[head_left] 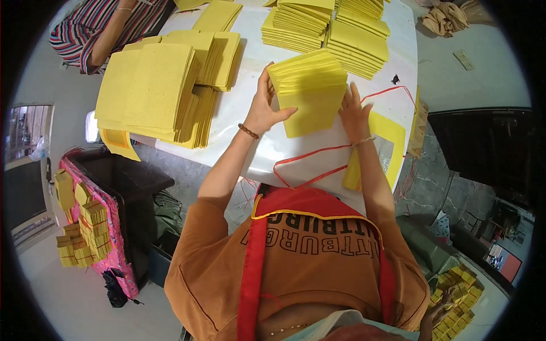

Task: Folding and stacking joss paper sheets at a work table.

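A fanned stack of yellow paper sheets (pixel 313 108) rests on the white table in front of me. My left hand (pixel 266 109) grips its left edge, with the thumb over the front face and the fingers along the side. Against the right edge lies my right hand (pixel 354 116), its fingers stretched out and apart. A red string (pixel 313 154) runs in a loose loop across the table, passing near my right wrist. By my right forearm lies a yellow sheet with a pale panel (pixel 392 133), partly covered by the arm.
Tall piles of yellow paper (pixel 148 85) stand at the left, more piles (pixel 358 42) at the back right. Another person's striped sleeve and arm (pixel 105 37) reach in at the upper left. Yellow bundles sit on a pink-covered surface (pixel 108 227) and at the lower right (pixel 458 301).
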Motion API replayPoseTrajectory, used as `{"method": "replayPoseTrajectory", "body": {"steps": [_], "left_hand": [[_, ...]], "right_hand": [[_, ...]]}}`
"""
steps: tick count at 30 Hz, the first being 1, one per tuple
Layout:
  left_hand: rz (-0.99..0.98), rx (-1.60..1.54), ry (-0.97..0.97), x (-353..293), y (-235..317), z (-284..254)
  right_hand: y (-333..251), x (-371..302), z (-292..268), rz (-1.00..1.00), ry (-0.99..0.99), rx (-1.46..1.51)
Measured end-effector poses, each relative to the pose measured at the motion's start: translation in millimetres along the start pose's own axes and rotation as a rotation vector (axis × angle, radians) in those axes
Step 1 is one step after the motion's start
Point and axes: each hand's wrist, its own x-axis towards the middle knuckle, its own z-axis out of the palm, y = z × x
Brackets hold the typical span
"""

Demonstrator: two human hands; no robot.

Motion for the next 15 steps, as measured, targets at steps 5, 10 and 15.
{"method": "replayPoseTrajectory", "body": {"steps": [5,10,15], "left_hand": [[-0.008,0.264,-0.100,-3.1,-41.4,-0.8],[0.052,0.468,-0.115,-5.5,-52.8,1.1],[0.056,0.586,-0.191,-1.4,-43.6,5.4]], "right_hand": [[-6.3,23.3,64.0,0.232,0.128,-0.089],[0.8,18.3,73.0,0.179,0.172,0.092],[7.1,14.0,65.2,0.188,0.241,0.103]]}}
